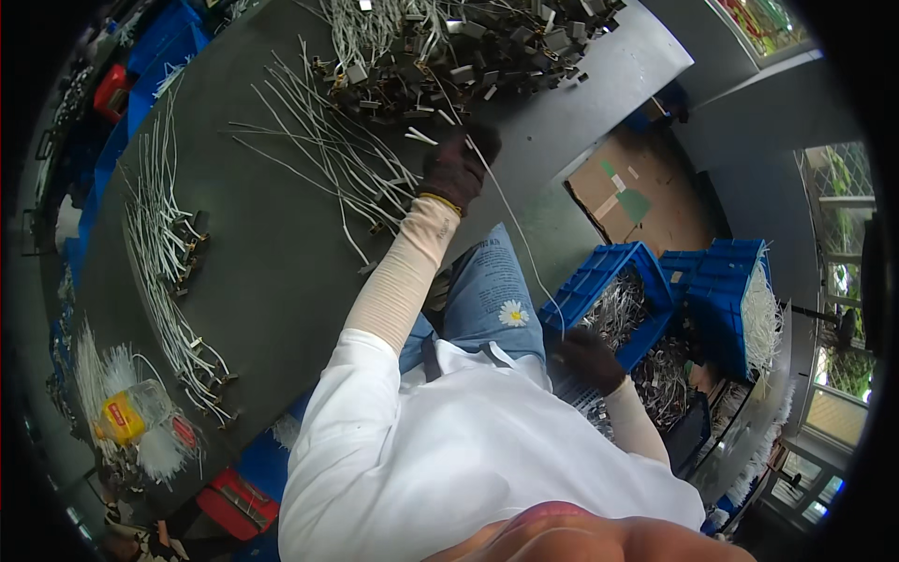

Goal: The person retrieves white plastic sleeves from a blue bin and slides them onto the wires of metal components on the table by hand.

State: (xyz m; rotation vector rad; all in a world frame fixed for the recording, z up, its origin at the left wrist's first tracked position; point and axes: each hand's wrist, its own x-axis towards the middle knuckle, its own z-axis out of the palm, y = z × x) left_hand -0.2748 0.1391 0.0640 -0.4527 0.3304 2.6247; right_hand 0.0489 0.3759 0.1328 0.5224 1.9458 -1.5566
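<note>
My left hand, in a dark brown glove, is over the grey table with its fingers closed. A thin white wire passes at its fingertips and sags down to my right hand. That hand, also gloved, is low beside my lap, closed at the wire's lower end; its fingers are partly hidden in shadow. Short white sleeve-like pieces stick out beside my left hand. Just beyond lies a heap of small dark and metallic parts with white leads. A loose bunch of white wires fans out to the left.
Another row of wired parts lies along the table's left side. A bottle with a yellow label rests among wire bundles. Blue crates full of wires stand at right, near cardboard on the floor. A red container is lower left.
</note>
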